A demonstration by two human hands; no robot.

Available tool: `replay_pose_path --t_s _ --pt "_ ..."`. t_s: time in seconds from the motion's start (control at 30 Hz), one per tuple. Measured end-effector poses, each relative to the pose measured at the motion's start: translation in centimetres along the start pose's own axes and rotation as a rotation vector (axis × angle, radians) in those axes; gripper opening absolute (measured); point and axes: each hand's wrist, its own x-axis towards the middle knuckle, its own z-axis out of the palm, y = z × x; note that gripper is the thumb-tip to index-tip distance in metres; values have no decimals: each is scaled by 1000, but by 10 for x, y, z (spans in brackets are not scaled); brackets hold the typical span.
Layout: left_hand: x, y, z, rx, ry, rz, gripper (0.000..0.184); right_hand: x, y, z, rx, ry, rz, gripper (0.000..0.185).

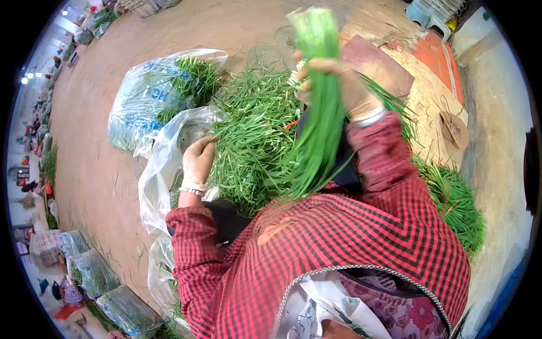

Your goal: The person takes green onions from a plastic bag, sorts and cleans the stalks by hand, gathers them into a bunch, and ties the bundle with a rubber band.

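A bundle of long green stalks (322, 107) is gripped in my right hand (344, 85), its pale ends up and its leaves hanging down, blurred by motion. My left hand (197, 164), wearing a thin glove, has its fingers pinched together at the left edge of a heap of loose green stalks (254, 124); whatever is between the fingertips is too small to make out. Just left of that hand lies crumpled clear plastic (152, 192).
A printed clear bag (132, 110) of greens stands at upper left. Tied green bundles (451, 203) lie at right, near a brown board (378, 65) and a round disc (453, 131). Packed bags (127, 308) line the lower left. A blue stool (423, 14) stands at upper right.
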Motion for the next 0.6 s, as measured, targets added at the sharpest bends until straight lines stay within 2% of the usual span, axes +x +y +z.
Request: replay_pose_path --t_s 0.03,0.07,0.1,0.17,0.2,0.23,0.3,0.33,0.4,0.47,0.53,0.57,0.6 --pt "-2 -27 -17 177 -13 -57 34 -14 -19 -9 -56 89 -53 45" --pt "0 -43 -19 355 -29 -121 41 -18 -40 -38 -33 105 6 43" --pt "1 -52 -12 354 -42 -123 41 -19 -60 -66 -13 120 65 42" --pt "8 -62 3 506 4 -115 53 -21 -100 -100 -236 285 11 38" --pt "18 -60 16 409 -30 -82 59 -18 -112 -99 -236 292 19 38" --pt "28 -53 32 295 -72 -95 59 -13 -122 -99 -611 230 -93 35" --pt "46 -25 72 151 -144 -60 58 14 -115 -146 -1063 212 107 39" --pt "52 0 93 120 -173 -13 57 24 -104 -152 -1097 79 93 44" --pt "62 54 128 -10 -334 -84 55 49 -68 -161 -1501 118 68 54" --pt "76 79 166 -144 -475 -49 58 58 -32 -143 -1423 106 137 69" --pt "69 93 185 -87 -508 121 66 51 29 -133 -1749 86 33 81" --pt "66 101 189 -46 -520 130 71 47 40 -127 -1723 75 150 86" --pt "67 106 195 -5 -528 139 75 48 47 -134 -1723 66 160 86"
